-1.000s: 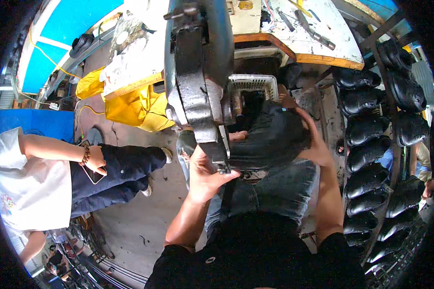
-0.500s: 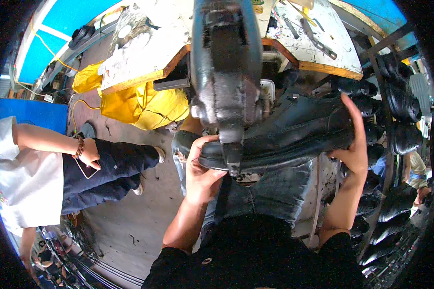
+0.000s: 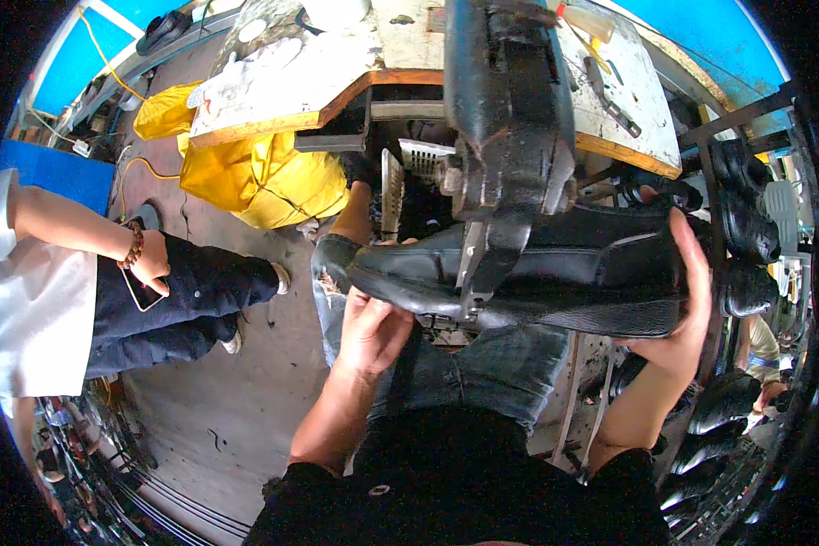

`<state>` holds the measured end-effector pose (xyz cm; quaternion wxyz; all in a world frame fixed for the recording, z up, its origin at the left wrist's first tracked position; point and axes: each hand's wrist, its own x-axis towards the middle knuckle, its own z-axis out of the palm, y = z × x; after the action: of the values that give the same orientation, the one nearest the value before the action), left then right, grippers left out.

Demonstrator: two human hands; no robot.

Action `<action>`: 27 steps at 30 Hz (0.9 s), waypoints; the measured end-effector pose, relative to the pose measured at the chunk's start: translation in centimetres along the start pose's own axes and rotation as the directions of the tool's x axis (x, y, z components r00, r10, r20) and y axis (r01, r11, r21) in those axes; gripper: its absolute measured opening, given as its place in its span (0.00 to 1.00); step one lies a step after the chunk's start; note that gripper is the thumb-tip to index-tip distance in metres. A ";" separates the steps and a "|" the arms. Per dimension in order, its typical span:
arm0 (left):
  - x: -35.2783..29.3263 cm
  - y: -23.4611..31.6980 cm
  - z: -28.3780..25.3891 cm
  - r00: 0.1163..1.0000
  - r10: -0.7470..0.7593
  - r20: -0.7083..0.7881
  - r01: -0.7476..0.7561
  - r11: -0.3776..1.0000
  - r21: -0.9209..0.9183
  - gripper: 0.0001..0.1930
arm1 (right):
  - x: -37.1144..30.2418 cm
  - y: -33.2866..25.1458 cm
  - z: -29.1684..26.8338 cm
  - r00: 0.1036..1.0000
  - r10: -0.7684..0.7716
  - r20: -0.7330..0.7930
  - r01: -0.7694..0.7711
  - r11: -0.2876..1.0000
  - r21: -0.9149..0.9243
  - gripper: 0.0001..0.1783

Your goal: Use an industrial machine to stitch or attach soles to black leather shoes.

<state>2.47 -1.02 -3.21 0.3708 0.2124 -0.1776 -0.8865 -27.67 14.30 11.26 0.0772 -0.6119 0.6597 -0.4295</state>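
Note:
A black leather shoe point(image 3: 601, 259) lies crosswise under the arm of a dark metal machine point(image 3: 510, 100), which looks like a shoe-sole stitcher. The machine's narrow lower end crosses the shoe near its forepart and meets the lower edge. At the toe, on the left, my left hand point(image 3: 373, 332) grips from below with bent fingers, some hidden behind the shoe. Around the heel end wraps my right hand point(image 3: 682, 305), its thumb side under the shoe and a finger stretched up along the back.
A white worktable point(image 3: 337, 68) with a wooden edge stands ahead, tools on its right part. Yellow sacking point(image 3: 255, 177) hangs below it, near a white basket point(image 3: 419, 159). At left stands a person point(image 3: 45, 291) holding a phone. Racks of black shoes point(image 3: 746, 232) line the right.
The shoe has rolled and shifted under the machine, now showing more of its upper and side, with a longer stretch of toe left of the machine. Both hands keep hold; the whole view has swung left.

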 end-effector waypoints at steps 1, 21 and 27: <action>-0.3 0.4 -0.8 1.000 0.005 -0.005 -0.005 1.000 0.000 0.34 | 0.0 -0.1 0.8 1.000 -0.003 0.004 0.003 1.000 0.005 0.68; -2.4 9.5 10.8 0.800 0.067 0.597 -0.469 -0.552 0.690 0.55 | 1.3 -3.7 12.6 0.998 0.048 0.032 -0.056 0.946 0.320 0.55; 0.5 8.5 11.1 0.843 -0.062 0.534 -0.531 -0.250 0.810 0.48 | 2.7 -6.0 10.8 0.989 0.057 0.140 -0.070 0.993 0.091 0.53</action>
<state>1.47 -5.24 10.08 0.1976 0.1991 -0.8954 -0.3457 -17.10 7.55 9.64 0.1653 -0.6141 0.6507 -0.4150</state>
